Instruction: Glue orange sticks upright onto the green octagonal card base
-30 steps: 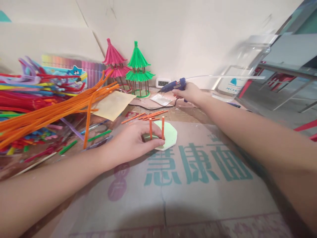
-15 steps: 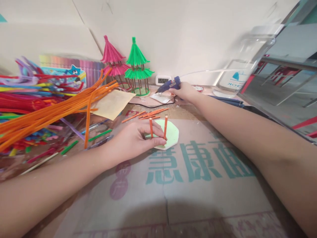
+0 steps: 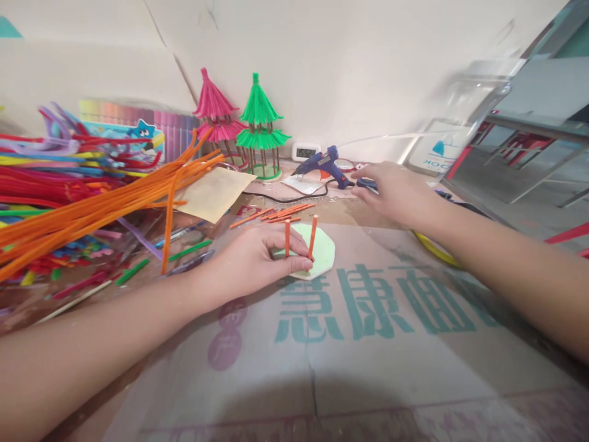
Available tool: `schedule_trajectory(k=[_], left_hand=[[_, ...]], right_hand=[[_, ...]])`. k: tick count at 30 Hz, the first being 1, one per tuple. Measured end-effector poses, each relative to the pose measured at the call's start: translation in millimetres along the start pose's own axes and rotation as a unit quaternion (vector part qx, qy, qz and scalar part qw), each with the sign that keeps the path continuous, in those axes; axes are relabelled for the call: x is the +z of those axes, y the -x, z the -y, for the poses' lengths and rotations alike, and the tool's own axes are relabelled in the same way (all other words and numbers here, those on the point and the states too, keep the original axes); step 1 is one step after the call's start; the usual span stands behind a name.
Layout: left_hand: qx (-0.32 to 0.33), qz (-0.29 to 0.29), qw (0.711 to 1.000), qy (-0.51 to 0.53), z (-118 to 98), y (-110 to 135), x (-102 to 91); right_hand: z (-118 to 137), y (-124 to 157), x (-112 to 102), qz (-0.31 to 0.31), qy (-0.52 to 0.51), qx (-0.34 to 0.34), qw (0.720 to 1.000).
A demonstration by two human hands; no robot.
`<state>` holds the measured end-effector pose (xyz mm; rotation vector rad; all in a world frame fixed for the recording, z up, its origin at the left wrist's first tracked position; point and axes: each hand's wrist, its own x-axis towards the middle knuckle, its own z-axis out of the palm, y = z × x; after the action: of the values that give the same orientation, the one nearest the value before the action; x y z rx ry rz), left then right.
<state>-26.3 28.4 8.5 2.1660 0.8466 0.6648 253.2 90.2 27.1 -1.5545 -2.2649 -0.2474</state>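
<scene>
My left hand pinches the foot of an orange stick that stands upright near the edge of a pale green octagonal base. Another orange stick rises from the base behind my fingers; its foot is hidden by them. My right hand is in the air with fingers apart, holding nothing. Just left of it a blue hot glue gun rests on the table, a clear glue stick in its back end and its nozzle over a white paper scrap.
Several cut orange sticks lie behind the base. On the left are piled pipe cleaners and a tan card. Pink and green pagoda models stand by the wall, near a small clock. A clear plastic container stands right.
My right hand has let go of the glue gun, leaving it on the table, and moved right and toward me. My left hand keeps its pinch on the stick.
</scene>
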Motion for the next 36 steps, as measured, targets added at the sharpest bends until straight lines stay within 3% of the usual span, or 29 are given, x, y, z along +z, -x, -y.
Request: schedule_trajectory(k=[3,6,10,16,22,30,34,36], left_hand=[[0.000,0.003,1.000,-0.002,1.4,0.1,-0.4],[0.002,0.007,1.000,-0.007,2.7,0.1,-0.5],[0.015,0.010,1.000,-0.010,5.4,0.2,0.0],[0.032,0.008,0.999,-0.013,8.6,0.8,1.1],[0.057,0.007,0.998,-0.015,8.4,0.3,1.3],[0.081,0.011,0.997,-0.015,9.2,-0.1,1.4],[0.059,0.008,0.998,-0.020,7.5,0.6,1.8],[0.054,0.007,0.998,-0.024,6.8,1.3,1.5]], right_hand=[[28.7,40.8,-16.8,-0.055,-0.080,-0.104,0.990],[58.9,70.7,-21.0,-0.007,-0.149,-0.253,0.956],[77.8,85.0,-14.0,0.013,-0.170,-0.331,0.928],[77.1,82.1,-5.0,-0.011,-0.175,-0.336,0.925],[79.6,80.5,-2.0,0.013,-0.174,-0.316,0.933],[81.9,83.5,-8.9,0.022,-0.084,-0.340,0.936],[79.4,85.7,-9.8,-0.034,-0.134,-0.301,0.943],[77.4,86.3,-8.7,-0.033,-0.167,-0.266,0.949]])
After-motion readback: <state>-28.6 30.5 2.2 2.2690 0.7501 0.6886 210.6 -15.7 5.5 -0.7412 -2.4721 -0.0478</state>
